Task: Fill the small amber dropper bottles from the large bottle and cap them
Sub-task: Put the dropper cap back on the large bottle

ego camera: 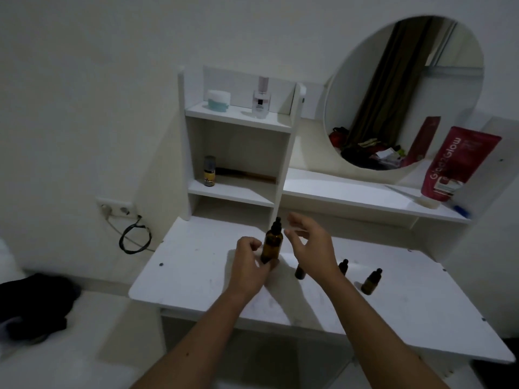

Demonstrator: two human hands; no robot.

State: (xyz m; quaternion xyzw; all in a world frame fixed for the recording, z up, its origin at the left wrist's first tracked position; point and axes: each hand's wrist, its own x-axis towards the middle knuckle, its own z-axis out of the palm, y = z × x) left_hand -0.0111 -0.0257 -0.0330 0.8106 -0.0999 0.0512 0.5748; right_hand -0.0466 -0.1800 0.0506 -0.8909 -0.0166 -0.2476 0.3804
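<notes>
L hand (248, 259): curled at base of large amber bottle (272, 242); thumb and fingers wrapped round its lower left side, gripping it.
R hand (310, 245): above desktop, fingers spread and relaxed, holding nothing; fingertips just beside large bottle's neck, not touching as far as can be told.
Large bottle: 1, upright on white desk (196, 262), black dropper cap on, between the 2 hands.
Small amber dropper bottles: 3 counted, all upright on desk to the right of large bottle. 1st (300, 272) partly hidden under R wrist, cap not visible. 2nd (343, 266) just beyond R forearm, black cap on. 3rd (371, 281) farthest right, black cap on, well apart from large bottle.
Fill level: cannot tell, glass too dark.
Shelf unit (238, 153): at back left of desk. Top shelf w/ 1 white-lidded jar (219, 100) and 1 clear perfume bottle (260, 98). Middle shelf w/ 1 small dark bottle, yellow label (209, 171).
Round mirror (404, 91): 1, behind desk at right.
Red tube (460, 164): 1, standing cap-down on ledge under mirror.
Wall socket (115, 210): left of desk, 1 black cable (134, 237) looped below.
</notes>
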